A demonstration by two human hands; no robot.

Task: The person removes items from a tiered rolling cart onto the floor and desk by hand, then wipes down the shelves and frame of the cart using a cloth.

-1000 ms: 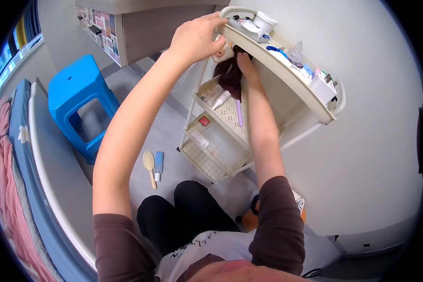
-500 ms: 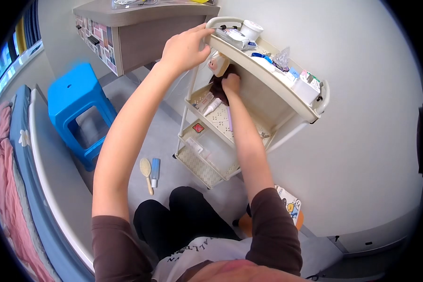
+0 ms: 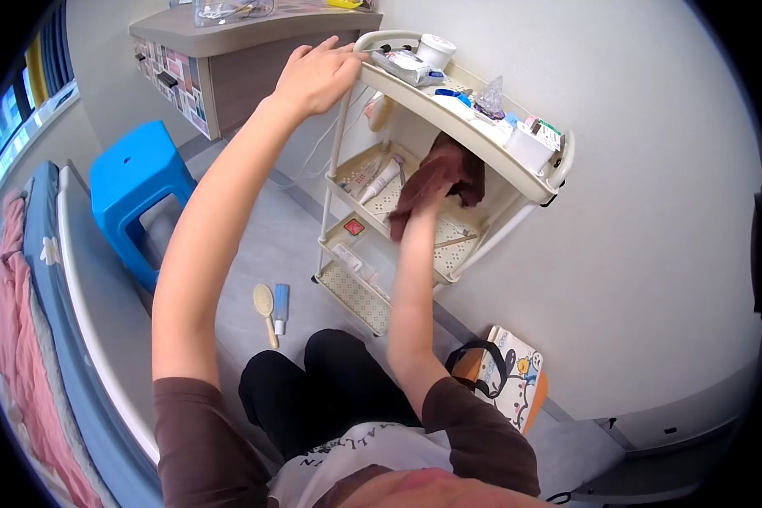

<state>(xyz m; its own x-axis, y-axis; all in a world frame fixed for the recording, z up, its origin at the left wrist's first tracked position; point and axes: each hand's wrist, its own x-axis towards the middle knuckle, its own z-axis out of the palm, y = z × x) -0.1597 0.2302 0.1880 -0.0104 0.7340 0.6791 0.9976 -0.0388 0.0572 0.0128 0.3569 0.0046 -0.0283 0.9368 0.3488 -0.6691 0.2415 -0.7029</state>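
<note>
My left hand (image 3: 317,78) rests against the upper left corner of a cream rolling cart (image 3: 457,118), its fingers stretched out and apart at the handle. My right hand (image 3: 438,179) is inside the cart above the middle shelf, closed on a dark brown cloth (image 3: 419,190) that bunches around the fingers and hides part of them. On that shelf beside the cloth lie a white tube (image 3: 381,179) and a thin stick (image 3: 455,241). The top tray carries a white tub (image 3: 436,51), a packet of wipes (image 3: 408,68) and a small white box (image 3: 533,148).
A blue stool (image 3: 140,173) stands left of the cart, near a bed (image 3: 76,339). On the floor are a hairbrush (image 3: 264,303) and a blue tube (image 3: 281,306). A desk (image 3: 262,34) is behind, and a cartoon-print bag (image 3: 512,372) leans by the wall at right.
My right hand has drawn the brown cloth from the shelf's back left toward its middle and right. My left hand stays at the cart's corner, its fingers now more spread. The view has shifted slightly.
</note>
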